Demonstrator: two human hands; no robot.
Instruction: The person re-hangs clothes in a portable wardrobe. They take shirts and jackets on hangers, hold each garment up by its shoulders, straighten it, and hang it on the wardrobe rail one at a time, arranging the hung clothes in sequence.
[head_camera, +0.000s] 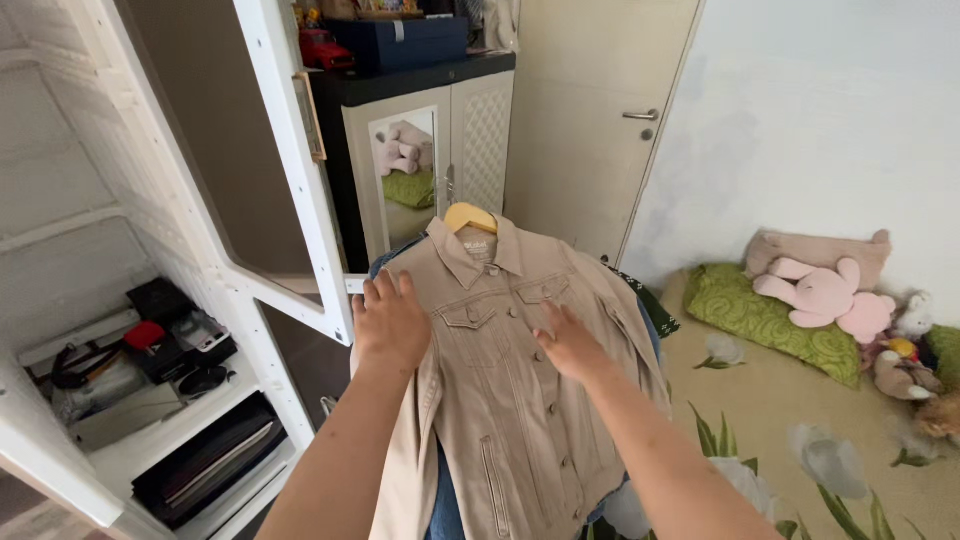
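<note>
Fingers of two hands, left (390, 325) and right (572, 345), flat, spread on one beige jacket (505, 380)

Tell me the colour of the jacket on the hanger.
Beige jacket, on a yellow hanger; head view.

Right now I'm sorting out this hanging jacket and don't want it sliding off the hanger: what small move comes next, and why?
Probably smooth the front downward with the right hand while the left hand steadies the shoulder. The beige jacket hangs on a yellow hanger over other clothes, buttoned, with both palms lying flat on it, neither hand gripping.
</note>
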